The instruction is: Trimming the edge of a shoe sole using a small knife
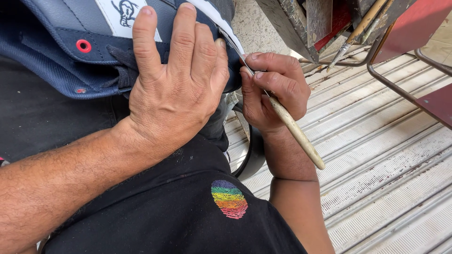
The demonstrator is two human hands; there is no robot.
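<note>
A dark blue sneaker (56, 51) with red eyelets, black laces and a white sole edge rests on my lap. My left hand (174, 89) lies flat over its upper, fingers spread, pressing it down. My right hand (275, 89) pinches a thin tool with a pale wooden handle (296, 134); its metal tip (233, 44) runs along the seam where the white sole meets the upper. The toe of the shoe is hidden behind my left hand.
My black shirt with a rainbow fingerprint patch (229, 199) fills the lower middle. A ribbed, worn white metal surface (376, 164) lies to the right. A dark metal box holding brushes (329, 23) and a red-brown metal frame (423, 89) stand at the upper right.
</note>
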